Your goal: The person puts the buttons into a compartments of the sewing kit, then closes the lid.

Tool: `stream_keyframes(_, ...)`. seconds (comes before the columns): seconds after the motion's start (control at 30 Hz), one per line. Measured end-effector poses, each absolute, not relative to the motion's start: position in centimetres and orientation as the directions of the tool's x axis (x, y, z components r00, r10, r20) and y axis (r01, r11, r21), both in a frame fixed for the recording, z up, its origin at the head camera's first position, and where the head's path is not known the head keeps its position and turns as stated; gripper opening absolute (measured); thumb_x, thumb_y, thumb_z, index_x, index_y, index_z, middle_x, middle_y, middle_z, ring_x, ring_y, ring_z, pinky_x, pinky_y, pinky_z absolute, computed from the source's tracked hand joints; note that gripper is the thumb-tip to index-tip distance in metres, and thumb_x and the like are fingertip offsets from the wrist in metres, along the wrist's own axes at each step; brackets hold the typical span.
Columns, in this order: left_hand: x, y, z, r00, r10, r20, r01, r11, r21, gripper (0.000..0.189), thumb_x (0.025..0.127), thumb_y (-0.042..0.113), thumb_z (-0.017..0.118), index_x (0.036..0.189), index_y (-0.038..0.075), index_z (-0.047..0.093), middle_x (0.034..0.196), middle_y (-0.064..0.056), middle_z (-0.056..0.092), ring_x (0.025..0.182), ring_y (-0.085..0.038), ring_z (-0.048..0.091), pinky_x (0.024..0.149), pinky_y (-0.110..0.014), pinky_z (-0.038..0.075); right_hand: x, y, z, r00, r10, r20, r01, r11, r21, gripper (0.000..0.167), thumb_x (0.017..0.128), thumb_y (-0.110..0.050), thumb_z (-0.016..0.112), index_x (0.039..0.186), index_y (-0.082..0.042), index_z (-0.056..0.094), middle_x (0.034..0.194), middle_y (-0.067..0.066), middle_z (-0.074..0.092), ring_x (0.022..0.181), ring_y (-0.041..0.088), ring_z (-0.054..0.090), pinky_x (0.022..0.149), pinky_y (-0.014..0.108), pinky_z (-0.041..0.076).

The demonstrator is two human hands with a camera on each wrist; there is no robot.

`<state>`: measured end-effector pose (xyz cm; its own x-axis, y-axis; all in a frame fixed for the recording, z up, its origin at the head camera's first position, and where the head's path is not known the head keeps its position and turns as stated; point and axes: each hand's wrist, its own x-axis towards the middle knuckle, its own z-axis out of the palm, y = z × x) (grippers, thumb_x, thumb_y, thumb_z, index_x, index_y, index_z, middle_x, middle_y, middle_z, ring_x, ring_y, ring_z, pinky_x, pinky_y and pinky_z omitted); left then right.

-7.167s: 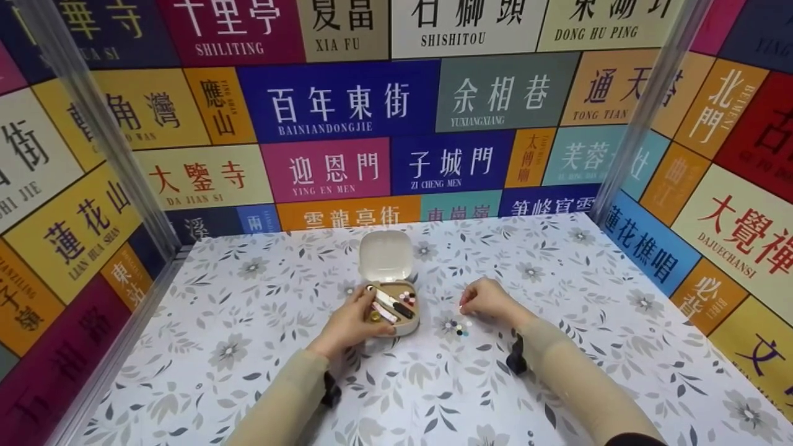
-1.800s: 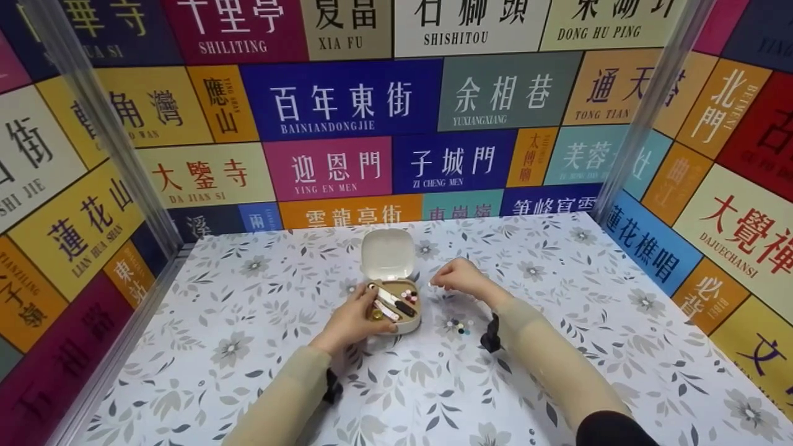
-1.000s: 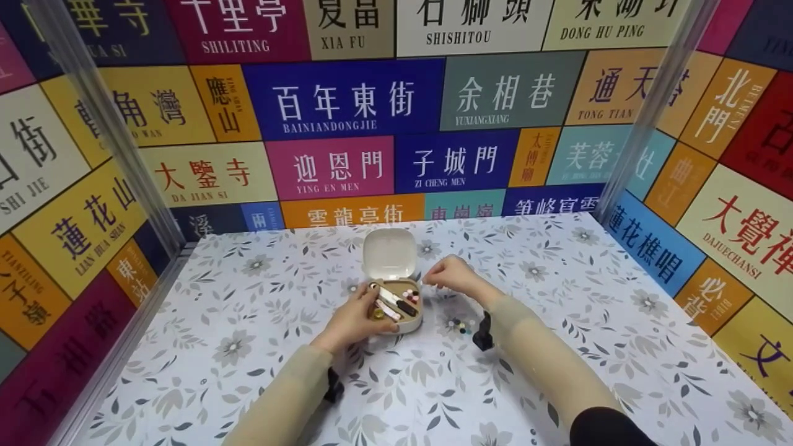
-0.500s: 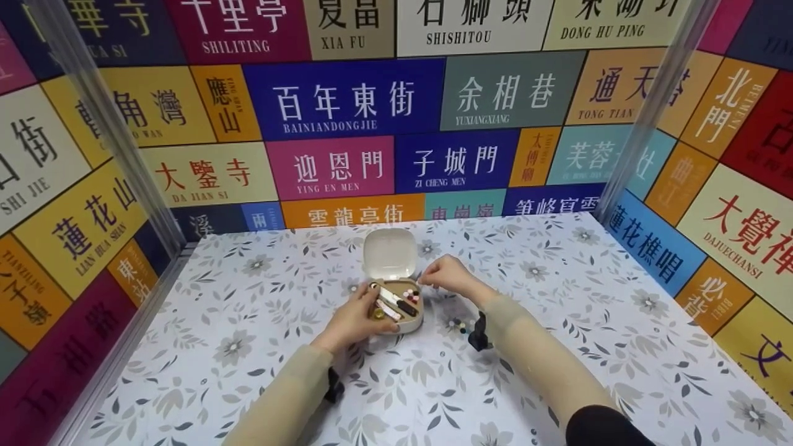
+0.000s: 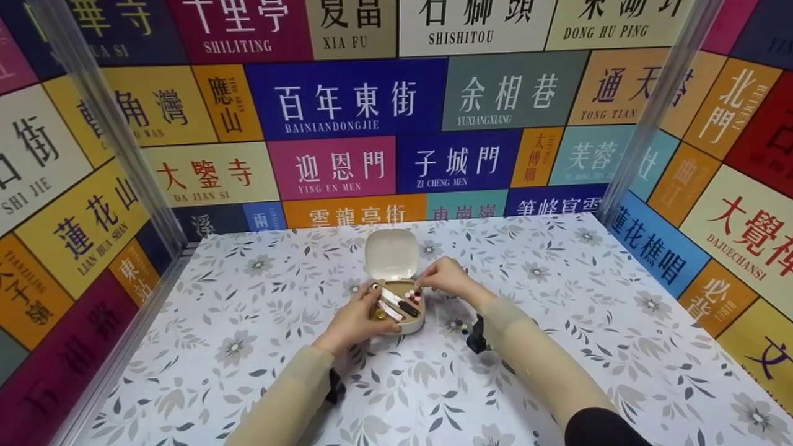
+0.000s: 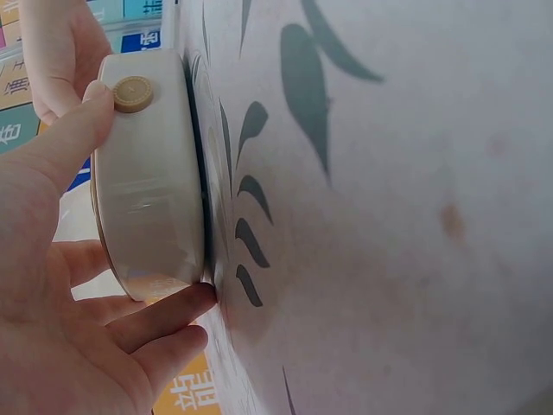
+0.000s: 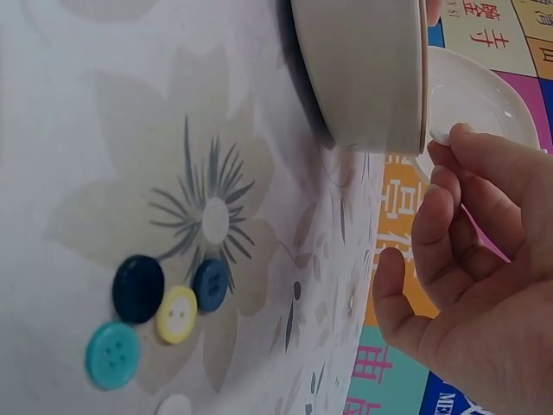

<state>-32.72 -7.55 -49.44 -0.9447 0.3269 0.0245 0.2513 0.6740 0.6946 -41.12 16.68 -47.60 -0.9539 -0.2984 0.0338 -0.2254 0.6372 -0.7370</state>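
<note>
We take the cream-white, rounded-square plastic box [image 5: 412, 326] as our landmark; it stands on the white table cover with grey leaves and flowers [image 5: 260, 396], and its cream-white glossy lid [image 5: 391, 253] is raised at its far side. The left hand [image 5: 354, 321] grips the box at its left side, with the thumb on its front wall. The right hand [image 5: 447, 277] pinches a small flat white piece [image 7: 439, 136], probably a button, just above the right rear rim of the box.

As we judge it, the gathering of buttons is well advanced but not complete. Inside the box, at its right, lies a group of small pink, white and dark red round buttons [image 5: 413, 296]; beside them are a slim white-and-black stick [image 5: 399, 301] and a round gold-coloured piece [image 5: 380, 314]. What is left, we believe, is the group to the right of the box: one dark navy button [image 7: 138, 289], one blue button [image 7: 212, 284], one pale yellow button [image 7: 176, 315], one turquoise button [image 7: 112, 355] and one white round piece [image 7: 174, 405], which is partly cut off. The pinched piece is not yet released.
</note>
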Motion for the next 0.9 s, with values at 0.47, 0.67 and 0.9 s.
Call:
stream_keyframes(0.47, -32.6, -7.6, -49.3, -0.941, 0.337, 0.041, 0.272, 0.675, 0.686, 0.101, 0.072, 0.051, 0.081, 0.152, 0.012, 0.032, 0.16, -0.013, 0.018, 0.138, -0.036, 0.031, 0.111, -0.048, 0.028, -41.2, 16.0, -48.0, -0.947, -0.306, 0.093, -0.28, 0.654, -0.703, 0.007, 0.075, -0.015, 0.08, 0.073, -0.01, 0.078, 0.068, -0.002, 0.071, 0.056, 0.009, 0.051, 0.052, 0.023, 0.041)
stream_keyframes(0.67, -32.5, -7.6, -49.2, -0.94, 0.339, 0.046, 0.276, 0.673, 0.686, 0.101, 0.072, 0.051, 0.081, 0.152, 0.012, 0.032, 0.16, -0.012, 0.018, 0.138, -0.036, 0.032, 0.111, -0.048, 0.028, -41.0, 15.8, -47.9, -0.942, -0.32, 0.098, -0.295, 0.654, -0.697, 0.006, 0.077, -0.011, 0.079, 0.074, -0.006, 0.076, 0.07, 0.0, 0.071, 0.058, 0.009, 0.055, 0.054, 0.022, 0.045)
stream_keyframes(0.9, -32.5, -7.6, -49.3, -0.942, 0.332, 0.048, 0.272, 0.673, 0.688, 0.101, 0.072, 0.051, 0.081, 0.152, 0.011, 0.033, 0.159, -0.012, 0.019, 0.137, -0.037, 0.032, 0.111, -0.049, 0.028, -40.7, 15.6, -47.8, -0.93, -0.344, 0.127, -0.335, 0.659, -0.673, 0.006, 0.077, -0.009, 0.078, 0.076, -0.004, 0.075, 0.071, 0.002, 0.07, 0.059, 0.008, 0.056, 0.058, 0.023, 0.048)
